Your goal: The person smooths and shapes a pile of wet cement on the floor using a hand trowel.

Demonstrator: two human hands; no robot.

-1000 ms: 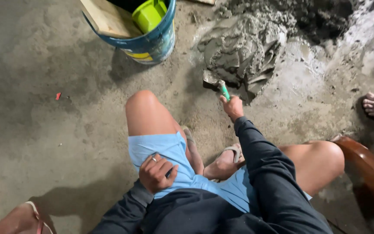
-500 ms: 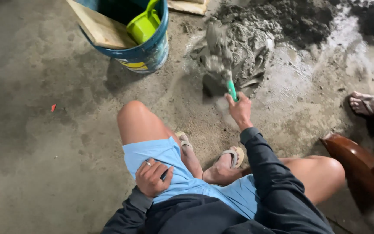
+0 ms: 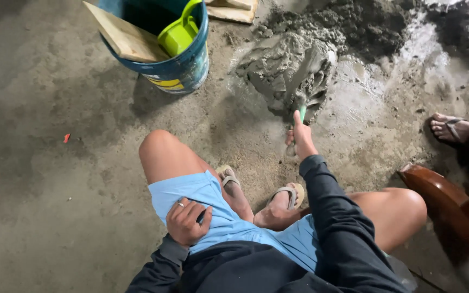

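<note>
Grey concrete floor (image 3: pixel 55 217) spreads out all around, rough and dusty. On it, far from the person, sits a big heap of wet grey cement (image 3: pixel 289 70), with darker wet mix behind it. A person squats in front of the heap in light blue shorts (image 3: pixel 218 217) and a dark long-sleeved top, with sandals on both feet. A blue bucket (image 3: pixel 183 68) stands on the floor to the left of the heap. A flat wood board (image 3: pixel 123 35) and a green scoop (image 3: pixel 177 32) stick out of it. A brown wooden chair (image 3: pixel 451 211) is at the right edge, and another person's foot (image 3: pixel 451 129) in a sandal rests on the floor above it.

The right hand (image 3: pixel 301 140) reaches out to the heap. Its fingers are closed tight around the green handle of a trowel (image 3: pixel 301 113), and the blade pokes into the bottom of the cement. The left hand (image 3: pixel 187 221) lies on the left thigh, fingers curled loosely on the shorts, holding nothing. A ring shows on one finger. A tiny red scrap (image 3: pixel 66 138) lies far off to the left.
</note>
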